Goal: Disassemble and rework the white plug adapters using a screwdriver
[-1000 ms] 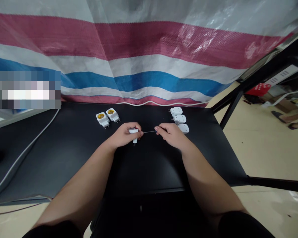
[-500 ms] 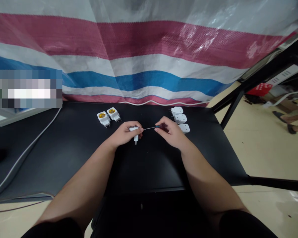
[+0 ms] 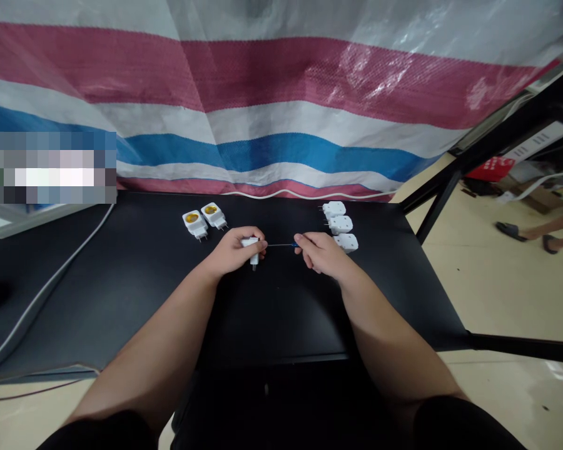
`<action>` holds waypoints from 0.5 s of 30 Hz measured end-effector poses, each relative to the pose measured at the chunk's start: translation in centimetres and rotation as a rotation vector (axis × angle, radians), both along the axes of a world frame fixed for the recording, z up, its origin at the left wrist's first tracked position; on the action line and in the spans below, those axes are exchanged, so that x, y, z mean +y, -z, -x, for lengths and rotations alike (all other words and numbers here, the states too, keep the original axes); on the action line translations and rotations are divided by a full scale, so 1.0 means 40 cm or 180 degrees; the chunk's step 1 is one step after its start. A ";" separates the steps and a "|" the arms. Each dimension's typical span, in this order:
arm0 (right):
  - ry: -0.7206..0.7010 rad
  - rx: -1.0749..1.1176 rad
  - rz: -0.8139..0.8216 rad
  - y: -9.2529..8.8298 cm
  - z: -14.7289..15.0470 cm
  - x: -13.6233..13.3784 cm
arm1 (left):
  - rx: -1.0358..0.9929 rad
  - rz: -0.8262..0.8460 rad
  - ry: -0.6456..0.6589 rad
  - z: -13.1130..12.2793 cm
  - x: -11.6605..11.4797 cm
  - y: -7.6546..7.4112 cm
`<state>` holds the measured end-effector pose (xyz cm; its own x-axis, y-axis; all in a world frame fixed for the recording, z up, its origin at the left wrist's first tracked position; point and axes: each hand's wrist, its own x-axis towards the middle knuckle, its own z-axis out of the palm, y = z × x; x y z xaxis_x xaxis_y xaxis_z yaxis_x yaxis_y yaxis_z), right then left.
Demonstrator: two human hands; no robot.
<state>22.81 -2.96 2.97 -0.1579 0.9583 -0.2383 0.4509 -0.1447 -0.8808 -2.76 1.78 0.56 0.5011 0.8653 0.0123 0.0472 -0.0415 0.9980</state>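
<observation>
Gripping a white plug (image 3: 250, 242) in curled fingers (image 3: 258, 237), the left hand (image 3: 237, 251) faces the right hand (image 3: 321, 255), whose fingertips (image 3: 299, 239) pinch a slim blue-handled screwdriver (image 3: 284, 245), tip just beside the plug, above a black table (image 3: 281, 312). Beyond lie two yellow-centred lamp sockets (image 3: 197, 224) and three white adapters (image 3: 340, 225).

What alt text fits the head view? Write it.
The left hand grips a white plug adapter; the right hand points a blue-handled screwdriver at it over a black table. Two yellow-centred adapters and three white ones lie nearby.
</observation>
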 end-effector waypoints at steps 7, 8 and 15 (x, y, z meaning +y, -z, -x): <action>-0.0200 0.1539 0.1046 0.002 -0.005 0.001 | -0.0171 -0.0203 0.0004 0.009 -0.001 -0.010; -0.0231 0.1640 0.1079 0.003 -0.005 0.002 | -0.0148 -0.0271 -0.0005 0.011 -0.001 -0.010; -0.0329 0.1303 0.0248 0.028 -0.010 0.011 | 0.0140 -0.0795 -0.0010 0.019 0.005 -0.006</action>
